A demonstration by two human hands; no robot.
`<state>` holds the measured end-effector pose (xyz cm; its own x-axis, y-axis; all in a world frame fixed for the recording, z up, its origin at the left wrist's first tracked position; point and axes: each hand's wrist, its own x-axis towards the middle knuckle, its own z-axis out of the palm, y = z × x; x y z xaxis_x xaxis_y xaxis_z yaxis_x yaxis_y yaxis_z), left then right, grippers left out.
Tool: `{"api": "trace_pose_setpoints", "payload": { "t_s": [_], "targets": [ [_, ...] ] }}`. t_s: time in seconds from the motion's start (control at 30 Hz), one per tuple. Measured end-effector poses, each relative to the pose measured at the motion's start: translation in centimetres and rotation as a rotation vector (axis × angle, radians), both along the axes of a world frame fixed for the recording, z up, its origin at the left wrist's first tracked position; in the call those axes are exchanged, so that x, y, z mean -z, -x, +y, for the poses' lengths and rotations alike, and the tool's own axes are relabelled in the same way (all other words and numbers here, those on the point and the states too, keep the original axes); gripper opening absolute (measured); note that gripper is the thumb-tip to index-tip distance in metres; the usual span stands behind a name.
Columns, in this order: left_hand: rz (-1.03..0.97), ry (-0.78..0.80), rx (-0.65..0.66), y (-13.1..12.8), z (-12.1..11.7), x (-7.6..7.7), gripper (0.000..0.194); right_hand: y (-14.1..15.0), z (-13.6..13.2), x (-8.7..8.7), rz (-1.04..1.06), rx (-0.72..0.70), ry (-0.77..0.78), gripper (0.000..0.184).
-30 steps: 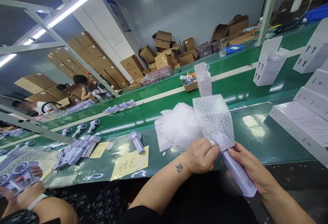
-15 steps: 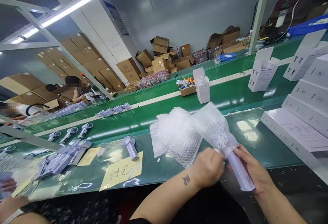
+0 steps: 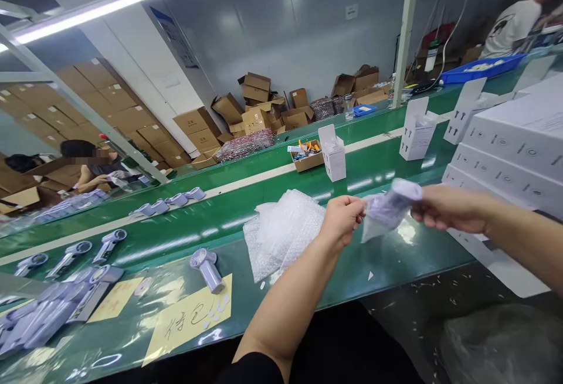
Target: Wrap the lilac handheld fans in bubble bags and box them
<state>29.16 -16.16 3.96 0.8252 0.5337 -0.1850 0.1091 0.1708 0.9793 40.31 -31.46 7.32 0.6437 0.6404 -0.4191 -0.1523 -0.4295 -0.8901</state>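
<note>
A lavender handheld fan hangs in the air between my hands, smeared by motion. A translucent bubble wrap bag covers part of it. My left hand is closed in a pinch at the bag's left edge. At the fan's other end, the fingers of my right hand are wrapped round it. Just left of my left forearm lies a pile of bubble wrap bags on the green bench. Another lavender fan rests partly on a yellow handwritten paper.
Stacked white boxes rise at the right. Open white boxes stand along the green conveyor, beside a small carton of parts. Several more fans are heaped at the left. Co-workers sit farther off.
The fan has swung from a slanted pose to nearly level, up and away from me. My left hand has moved up to the bag's edge. My view has turned right.
</note>
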Motion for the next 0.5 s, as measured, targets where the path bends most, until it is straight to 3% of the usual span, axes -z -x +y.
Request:
{"api": "trace_pose_setpoints", "payload": {
  "t_s": [0.1,0.17,0.23,0.3,0.37,0.43,0.5],
  "targets": [
    [-0.151,0.038,-0.059,0.5,0.9,-2.5,0.019,-0.9,0.7,-4.0,-0.155,-0.081,0.118,0.031],
    [-0.284,-0.005,-0.078,1.2,1.8,-3.9,0.024,-0.6,1.4,-5.4,-0.329,-0.069,0.054,0.028],
    [-0.448,-0.067,-0.054,2.1,2.7,-4.5,0.035,0.3,2.2,-5.8,-0.412,-0.069,-0.074,0.024],
    [-0.569,-0.136,0.036,2.7,3.3,-4.1,0.068,1.7,3.3,-5.4,-0.379,-0.095,-0.243,0.02],
    [-0.569,-0.168,0.174,2.9,3.2,-2.9,0.103,3.2,4.4,-4.6,-0.264,-0.141,-0.414,0.018],
    [-0.493,-0.142,0.263,2.7,2.5,-1.2,0.103,4.6,5.0,-3.5,-0.15,-0.183,-0.549,0.019],
    [-0.436,-0.118,0.229,2.7,1.7,0.1,0.075,5.3,4.3,-2.0,-0.108,-0.166,-0.595,0.025]
  ]
}}
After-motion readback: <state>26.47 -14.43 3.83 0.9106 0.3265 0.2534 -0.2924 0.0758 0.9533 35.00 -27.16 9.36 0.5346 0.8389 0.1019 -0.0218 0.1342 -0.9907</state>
